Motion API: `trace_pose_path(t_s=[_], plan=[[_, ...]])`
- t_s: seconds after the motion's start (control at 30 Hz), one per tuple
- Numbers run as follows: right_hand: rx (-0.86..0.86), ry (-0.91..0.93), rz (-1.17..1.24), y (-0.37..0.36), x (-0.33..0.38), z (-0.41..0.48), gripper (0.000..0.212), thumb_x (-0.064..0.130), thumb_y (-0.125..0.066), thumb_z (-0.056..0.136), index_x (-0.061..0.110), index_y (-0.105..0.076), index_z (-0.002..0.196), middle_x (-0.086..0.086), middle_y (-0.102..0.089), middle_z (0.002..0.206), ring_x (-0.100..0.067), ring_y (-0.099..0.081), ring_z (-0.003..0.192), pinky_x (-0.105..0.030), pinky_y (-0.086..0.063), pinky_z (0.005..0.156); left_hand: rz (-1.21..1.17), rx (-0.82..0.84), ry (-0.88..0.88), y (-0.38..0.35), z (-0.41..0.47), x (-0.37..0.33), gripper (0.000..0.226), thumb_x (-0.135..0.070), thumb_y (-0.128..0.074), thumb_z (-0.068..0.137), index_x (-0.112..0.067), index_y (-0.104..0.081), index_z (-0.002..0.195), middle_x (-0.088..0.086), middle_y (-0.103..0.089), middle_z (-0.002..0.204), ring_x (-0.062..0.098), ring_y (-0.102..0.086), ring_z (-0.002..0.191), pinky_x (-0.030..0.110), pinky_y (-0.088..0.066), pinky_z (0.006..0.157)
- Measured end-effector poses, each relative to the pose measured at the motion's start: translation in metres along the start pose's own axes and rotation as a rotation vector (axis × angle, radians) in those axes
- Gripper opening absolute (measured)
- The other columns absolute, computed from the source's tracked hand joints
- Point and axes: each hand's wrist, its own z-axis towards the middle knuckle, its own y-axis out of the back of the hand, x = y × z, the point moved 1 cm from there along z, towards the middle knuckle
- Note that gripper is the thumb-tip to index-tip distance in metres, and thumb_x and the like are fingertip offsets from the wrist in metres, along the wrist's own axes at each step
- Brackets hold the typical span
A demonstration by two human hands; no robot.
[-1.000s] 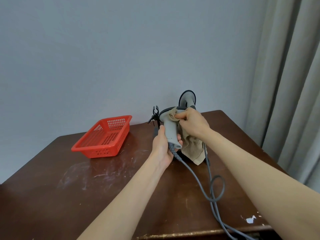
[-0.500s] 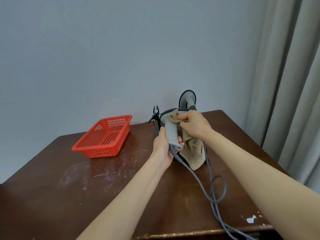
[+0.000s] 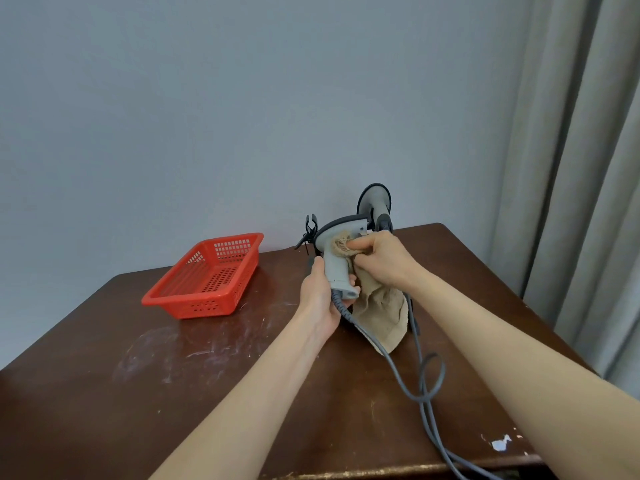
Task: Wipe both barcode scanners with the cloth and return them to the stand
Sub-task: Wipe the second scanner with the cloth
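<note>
The left hand (image 3: 318, 299) had its fingers curled tight round the handle of the scanner (image 3: 336, 271), up off the bench (image 3: 173, 375). Just right of them, the right hand (image 3: 386, 259) pinched the cloth (image 3: 382, 313) onto the scanner with its fingers. Small, gentle rubs would clean best.

Soft, even light, faint shadows; wide-angle bending at edges, the far stand perhaps slightly soft.
</note>
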Motion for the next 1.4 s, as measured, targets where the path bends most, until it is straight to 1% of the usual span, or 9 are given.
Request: trace_pose_path(t_s=[0.2,0.3,0.43,0.57,0.73,1.0,1.23,1.33,1.4], plan=[[0.232,0.095,0.167,-0.002,0.013,-0.014,0.028,-0.006,-0.056,0.083,0.006,-0.073,0.102,0.019,-0.058,0.079,0.018,-0.054,0.069,0.000,-0.038,0.070,-0.029,0.083,-0.008,0.009,0.011,-0.007,0.055,-0.052,-0.042,0.094,-0.003,-0.060,0.114,0.011,-0.063,0.086,0.018,-0.057,0.056,0.021,-0.045,0.039],[0.136,0.011,0.021,0.006,0.007,-0.010,0.024,0.006,-0.057,0.085,0.015,-0.075,0.098,0.014,-0.064,0.090,0.005,-0.058,0.083,-0.017,-0.047,0.080,0.021,0.082,-0.032,0.013,0.009,-0.011,0.050,-0.046,-0.057,0.089,-0.001,-0.059,0.110,0.012,-0.058,0.073,0.016,-0.052,0.043,0.020,-0.043,0.038],[-0.124,-0.141,-0.258,0.013,-0.004,-0.014,0.015,0.015,-0.052,0.080,0.024,-0.063,0.076,0.001,-0.060,0.078,-0.030,-0.055,0.082,-0.031,-0.039,0.061,-0.015,0.076,-0.059,0.020,0.006,-0.022,0.036,-0.032,-0.061,0.090,0.001,-0.057,0.105,0.011,-0.055,0.069,0.013,-0.053,0.044,0.020,-0.046,0.041],[-0.160,-0.198,0.021,0.006,-0.006,-0.008,0.035,0.018,-0.059,0.084,0.019,-0.057,0.119,-0.003,-0.060,0.110,-0.022,-0.055,0.105,-0.032,-0.044,0.084,-0.052,0.126,-0.039,0.020,0.002,-0.024,0.040,-0.033,-0.056,0.093,0.000,-0.055,0.116,0.013,-0.065,0.083,0.012,-0.057,0.049,0.020,-0.050,0.045],[-0.193,-0.216,0.147,0.005,-0.010,-0.006,0.017,0.020,-0.063,0.086,0.020,-0.064,0.103,0.002,-0.058,0.100,-0.016,-0.053,0.099,-0.026,-0.039,0.078,-0.049,0.143,-0.055,0.020,-0.002,-0.023,0.035,-0.034,-0.051,0.095,-0.004,-0.057,0.111,0.014,-0.069,0.101,0.011,-0.058,0.055,0.022,-0.052,0.050],[-0.266,-0.255,0.345,0.000,-0.007,-0.008,0.040,0.019,-0.064,0.086,0.015,-0.059,0.125,-0.002,-0.061,0.118,-0.019,-0.055,0.111,-0.030,-0.045,0.092,-0.173,0.080,0.012,0.015,-0.007,-0.020,0.026,-0.013,-0.061,0.089,0.000,-0.056,0.111,0.015,-0.062,0.088,0.016,-0.060,0.066,0.024,-0.054,0.047],[-0.240,-0.078,0.297,0.001,0.006,-0.008,0.029,0.008,-0.061,0.086,0.016,-0.069,0.113,0.008,-0.062,0.106,-0.007,-0.054,0.105,-0.021,-0.041,0.091,0.032,0.030,-0.035,0.008,-0.008,-0.004,0.033,-0.035,-0.051,0.096,-0.003,-0.059,0.096,0.010,-0.063,0.077,0.009,-0.057,0.047,0.020,-0.050,0.041],[-0.061,0.060,0.249,-0.004,0.007,-0.012,0.029,-0.002,-0.058,0.083,0.024,-0.072,0.080,0.009,-0.063,0.088,-0.004,-0.056,0.085,-0.023,-0.042,0.082,0.018,-0.004,-0.044,0.009,-0.005,-0.005,0.037,-0.038,-0.050,0.096,-0.004,-0.058,0.106,0.010,-0.061,0.069,0.009,-0.055,0.041,0.019,-0.048,0.039],[-0.126,0.084,0.201,-0.007,0.007,-0.013,0.027,-0.002,-0.055,0.083,0.016,-0.074,0.089,0.007,-0.059,0.090,-0.005,-0.052,0.084,-0.012,-0.037,0.076,0.048,-0.015,-0.035,0.011,-0.002,-0.005,0.041,-0.043,-0.049,0.095,-0.005,-0.058,0.109,0.008,-0.060,0.062,0.010,-0.054,0.041,0.019,-0.047,0.038]])
